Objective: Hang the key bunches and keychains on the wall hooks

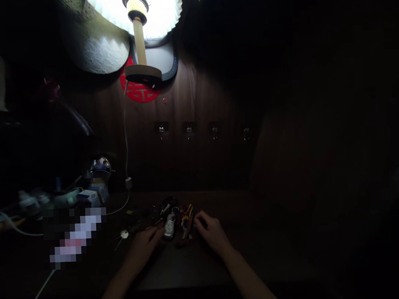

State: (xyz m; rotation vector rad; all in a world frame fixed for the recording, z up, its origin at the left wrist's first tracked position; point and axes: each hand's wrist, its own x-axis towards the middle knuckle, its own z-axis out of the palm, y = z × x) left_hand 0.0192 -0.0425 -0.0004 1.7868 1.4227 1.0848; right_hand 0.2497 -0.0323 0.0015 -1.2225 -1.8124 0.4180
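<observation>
A small pile of keys and trinkets lies on the dark tabletop [180, 263] between my hands. In it are a silver-grey key fob [170, 225] on a ring, a yellow cord [187, 214] and a slim red item [190, 225]; the dim light hides their details. My left hand [145, 245] rests at the pile's left, its fingers stretched toward the fob and apparently touching it. At the right edge, my right hand [210, 231] has loosely bent fingers apart from the thumb, close beside the red item. Separate keys [123, 235] lie left of my left hand.
A lit pleated lamp [163, 13] hangs above, its white cable [126, 139] running down the wooden back panel. Several metal hooks [189, 130] line that panel. To the left stand a small box [88, 197], a round mirror [101, 166] and bottles [28, 202].
</observation>
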